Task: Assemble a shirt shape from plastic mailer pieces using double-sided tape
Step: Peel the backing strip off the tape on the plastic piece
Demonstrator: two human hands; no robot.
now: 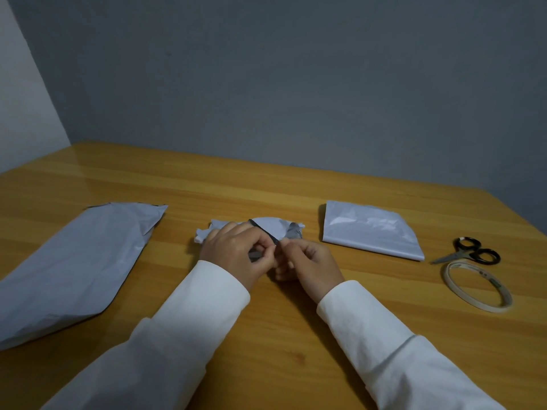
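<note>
A small crumpled white mailer piece [275, 227] with a dark inner edge lies at the table's middle. My left hand [233, 253] and my right hand [307, 261] meet over its near edge, and both pinch it with thumb and fingertips. What sits between the fingertips is too small to make out. A long white mailer piece [74, 267] lies flat at the left. A folded mailer piece [370, 232] with a rounded corner lies at the right. A roll of double-sided tape [476, 287] lies flat at the far right.
Black-handled scissors [470, 251] lie shut just behind the tape roll. The wooden table [284, 335] runs back to a grey wall. White sleeves cover both forearms.
</note>
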